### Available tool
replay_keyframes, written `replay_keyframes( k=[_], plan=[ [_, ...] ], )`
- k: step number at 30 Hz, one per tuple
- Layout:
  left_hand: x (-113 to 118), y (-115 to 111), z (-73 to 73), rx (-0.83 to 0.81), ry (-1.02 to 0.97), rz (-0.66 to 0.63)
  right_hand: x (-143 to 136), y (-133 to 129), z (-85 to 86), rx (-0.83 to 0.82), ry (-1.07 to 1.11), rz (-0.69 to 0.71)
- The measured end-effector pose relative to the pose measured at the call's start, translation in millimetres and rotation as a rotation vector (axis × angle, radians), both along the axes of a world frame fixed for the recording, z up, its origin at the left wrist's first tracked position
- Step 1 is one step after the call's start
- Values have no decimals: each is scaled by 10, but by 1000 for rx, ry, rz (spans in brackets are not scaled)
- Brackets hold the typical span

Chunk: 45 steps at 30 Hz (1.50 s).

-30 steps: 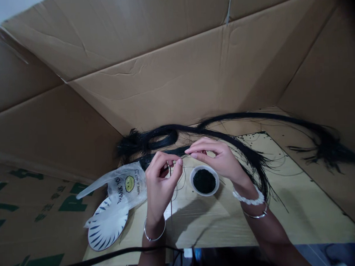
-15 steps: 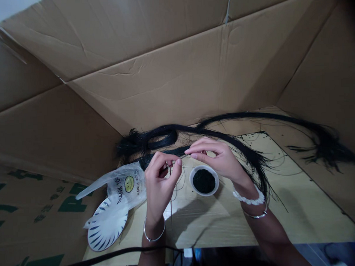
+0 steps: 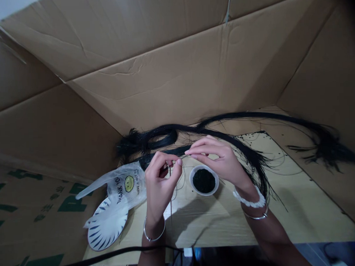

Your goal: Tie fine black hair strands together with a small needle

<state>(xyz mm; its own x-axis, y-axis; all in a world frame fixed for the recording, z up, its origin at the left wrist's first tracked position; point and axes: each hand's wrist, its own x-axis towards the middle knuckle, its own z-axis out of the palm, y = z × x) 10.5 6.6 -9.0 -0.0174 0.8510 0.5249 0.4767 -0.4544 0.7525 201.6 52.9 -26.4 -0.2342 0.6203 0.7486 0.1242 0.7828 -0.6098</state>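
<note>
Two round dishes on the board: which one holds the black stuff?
The small white cup, just below the right hand, is filled with something dark. The striped plate, far left, lies partly under the plastic bag.

Plastic bag (image 3: 125, 184): black print "THANK YOU" beside yellow smiley sign; smaller line under it, "HAVE A NICE DA…", rest hidden. Cardboard sheet (image 3: 28, 200), lower left: green characters, partly cut off, not legible.

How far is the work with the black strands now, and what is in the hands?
In hand: the left hand pinches a thin needle, and the right hand pinches a fine strand at its tip. No finished piece shows. Left: a long bundle of black strands on the table and a full cup of dark beads.
</note>
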Motion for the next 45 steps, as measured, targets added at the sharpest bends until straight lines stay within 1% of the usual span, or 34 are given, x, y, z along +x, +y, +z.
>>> replay_keyframes(
  k=[3, 12, 17, 22, 28, 33, 37, 42, 45],
  plan=[
    [3, -3, 1, -1, -2, -8, 15, -25, 19, 72, -24, -42],
    [-7, -15, 20, -59, -80, -73, 82, -93, 16, 225, -194, -140],
    [-12, -25, 36, -83, -116, -105, 89, -94, 34, 284, -180, -122],
    [2, -21, 49, -90, -148, -127, 42, -38, 17, 247, -54, -4],
    [9, -38, 49, -95, -186, -142, -24, 13, -28, 105, 88, 165],
    [1, -48, 53, -105, -177, -138, -33, 44, -44, 25, 133, 250],
    [2, -43, 56, -109, -180, -144, -19, 42, -31, 7, 133, 269],
    [-6, -36, 56, -128, -193, -187, 7, 40, -22, 35, 87, 210],
    [-14, -32, 56, -133, -203, -217, 19, 47, -25, 30, 79, 210]
  ],
)
